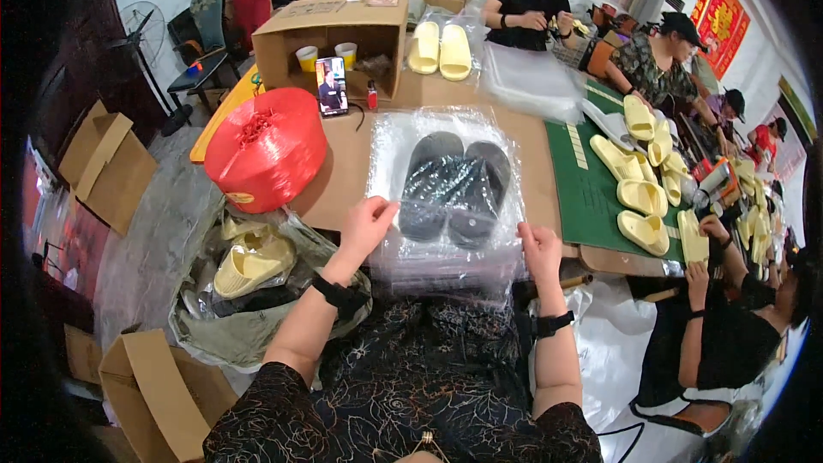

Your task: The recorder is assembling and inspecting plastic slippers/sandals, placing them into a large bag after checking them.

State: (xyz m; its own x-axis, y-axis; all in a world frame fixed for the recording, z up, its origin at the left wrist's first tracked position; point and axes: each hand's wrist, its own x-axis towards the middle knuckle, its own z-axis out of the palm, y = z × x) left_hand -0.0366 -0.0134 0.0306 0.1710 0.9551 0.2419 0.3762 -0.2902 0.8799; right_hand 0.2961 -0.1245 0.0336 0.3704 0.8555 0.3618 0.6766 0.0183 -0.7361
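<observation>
In front of me on the table lies a pair of black slippers (470, 173) inside a clear plastic bag (390, 141). My left hand (369, 221) pinches the bag's near left edge, and my right hand (540, 247) grips its near right edge. Between my hands the clear film stretches across the heels of the slippers. Under it, a stack of clear bags (446, 281) reaches over the table's front edge, close to my body.
A big red roll of plastic twine (266, 150) stands left of the slippers. Behind it are an open cardboard box (334, 26) and a propped phone (332, 86). Yellow slippers (643, 197) cover a green mat (576, 180) at right. An open sack (193, 291) sits low left. Co-workers sit around.
</observation>
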